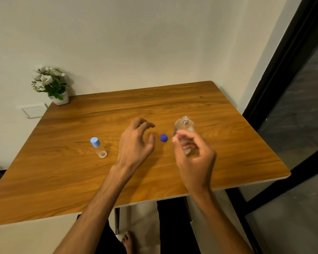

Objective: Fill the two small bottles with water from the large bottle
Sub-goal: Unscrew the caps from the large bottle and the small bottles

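Observation:
A small clear bottle (100, 150) with a light blue cap stands on the wooden table (72, 176), left of centre. The large clear bottle (184, 124) stands upright at centre right with its neck uncapped. Its dark blue cap (164, 138) lies on the table just left of it. My left hand (136, 143) hovers between the small bottle and the blue cap, fingers spread and holding nothing. My right hand (195, 158) is curled around the near side of the large bottle's lower half. Its fingers are blurred, so contact is unclear. I see only one small bottle.
A white pot of artificial flowers (52, 85) stands at the table's far left corner against the wall. A dark-framed glass door (292, 110) runs along the right side. My legs and a bare foot (127, 241) show below the table's near edge.

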Tool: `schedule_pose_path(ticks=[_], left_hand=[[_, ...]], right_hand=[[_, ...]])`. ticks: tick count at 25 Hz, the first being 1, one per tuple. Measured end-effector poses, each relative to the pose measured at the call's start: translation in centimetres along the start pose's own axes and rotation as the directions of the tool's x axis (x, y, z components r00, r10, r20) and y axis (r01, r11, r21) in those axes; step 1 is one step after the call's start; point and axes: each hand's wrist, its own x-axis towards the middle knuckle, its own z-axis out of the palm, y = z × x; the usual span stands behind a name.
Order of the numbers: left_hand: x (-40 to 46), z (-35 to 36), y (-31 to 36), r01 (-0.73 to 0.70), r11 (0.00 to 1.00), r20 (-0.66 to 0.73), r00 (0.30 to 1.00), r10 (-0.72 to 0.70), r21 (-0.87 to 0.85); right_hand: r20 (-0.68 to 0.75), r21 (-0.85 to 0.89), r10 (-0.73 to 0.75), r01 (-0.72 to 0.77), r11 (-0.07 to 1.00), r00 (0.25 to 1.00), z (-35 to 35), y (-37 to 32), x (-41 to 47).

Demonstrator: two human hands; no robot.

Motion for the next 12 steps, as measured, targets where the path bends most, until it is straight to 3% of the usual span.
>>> schedule_pose_path(ticks=[2, 6, 8, 12], left_hand=[[-0.9, -2.6, -1.6, 0.046, 0.995, -0.064, 0.997, -0.041, 0.086], [-1.0, -4.7, -4.0, 0.052, 0.986, 0.221, 0.971, -0.087, 0.159], [-1.2, -4.7, -4.8, 0.025, 0.992, 0.246, 0.968, -0.054, 0.121], [-1.7, -3.4, -5.4, 0.134, 0.988, 0.095, 0.986, -0.141, 0.072]], right_hand=[[0.176, 0.008, 0.050, -0.053, 0.999, 0.983, 2.6, -0.3, -1.2], [0.536, -0.251, 0.296, -0.186, 0.950, 0.791, 8.8, 1.8, -1.5], [0.572, -0.253, 0.285, -0.166, 0.953, 0.769, 10.9, 2.5, -1.8], [0.499, -0.338, 0.287, -0.121, 0.933, 0.817, 10.9, 3.1, -3.0]])
